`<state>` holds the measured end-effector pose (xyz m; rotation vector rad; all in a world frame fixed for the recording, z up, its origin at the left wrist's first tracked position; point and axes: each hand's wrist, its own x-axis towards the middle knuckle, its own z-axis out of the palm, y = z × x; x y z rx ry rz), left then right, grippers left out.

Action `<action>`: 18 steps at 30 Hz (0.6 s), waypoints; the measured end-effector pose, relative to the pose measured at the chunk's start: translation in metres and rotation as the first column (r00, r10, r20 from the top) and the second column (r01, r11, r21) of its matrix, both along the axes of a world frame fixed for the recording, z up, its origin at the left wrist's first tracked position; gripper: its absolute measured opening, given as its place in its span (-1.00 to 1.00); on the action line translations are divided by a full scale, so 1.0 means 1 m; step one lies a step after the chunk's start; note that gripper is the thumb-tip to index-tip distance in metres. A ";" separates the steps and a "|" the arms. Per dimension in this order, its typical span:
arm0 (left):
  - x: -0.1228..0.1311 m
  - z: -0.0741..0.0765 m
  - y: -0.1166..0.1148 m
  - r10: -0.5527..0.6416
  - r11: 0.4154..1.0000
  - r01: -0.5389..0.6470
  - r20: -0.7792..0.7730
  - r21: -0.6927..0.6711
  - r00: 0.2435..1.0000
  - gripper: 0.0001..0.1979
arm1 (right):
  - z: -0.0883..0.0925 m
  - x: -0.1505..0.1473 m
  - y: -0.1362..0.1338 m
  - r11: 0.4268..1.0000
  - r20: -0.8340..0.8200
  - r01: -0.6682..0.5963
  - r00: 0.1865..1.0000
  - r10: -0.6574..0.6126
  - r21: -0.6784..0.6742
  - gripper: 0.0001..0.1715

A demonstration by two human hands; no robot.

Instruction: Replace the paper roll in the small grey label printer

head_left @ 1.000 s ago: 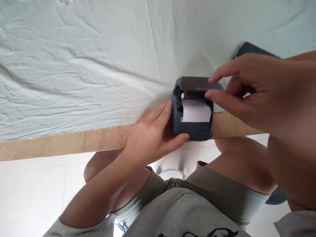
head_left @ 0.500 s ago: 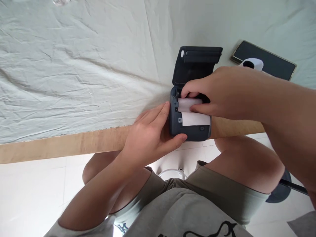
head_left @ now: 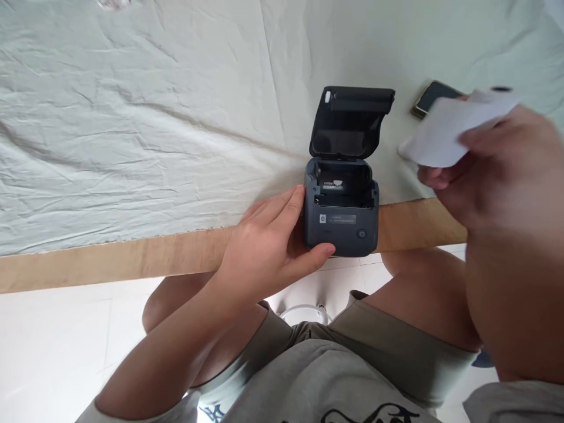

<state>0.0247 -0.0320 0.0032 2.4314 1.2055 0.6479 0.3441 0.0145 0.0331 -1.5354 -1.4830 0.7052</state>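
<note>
A dark blue-grey portable label printer [head_left: 339, 232] sits at the table's front edge, its black lid [head_left: 348, 123] swung up and back. Its paper bay is bare, with a small label visible inside. My left hand [head_left: 268, 235] holds the printer's near left corner, fingers along the left side and thumb at the front. To the right of the printer and raised off the cloth, my right hand [head_left: 489, 153] grips a white paper roll [head_left: 445, 132] with a loose length of paper. Motion blurs this hand, and its grip is partly hidden.
Behind the paper roll lies a dark phone [head_left: 434, 97], mostly covered from view. A pale wrinkled cloth [head_left: 176, 129] spreads over the table, leaving a bare wooden front edge [head_left: 132, 255]. Clear plastic [head_left: 113, 3] shows at the top left.
My right hand has lifted the paper roll out of the printer and moved it right, across the phone. The printer bay is now exposed. My left hand stays put on the printer.
</note>
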 end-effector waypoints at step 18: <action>0.001 0.002 0.001 0.014 0.998 -0.012 -0.036 0.057 0.999 -0.26 | -0.039 -0.006 -0.017 0.973 0.644 -0.179 0.763 0.044 0.146 -0.45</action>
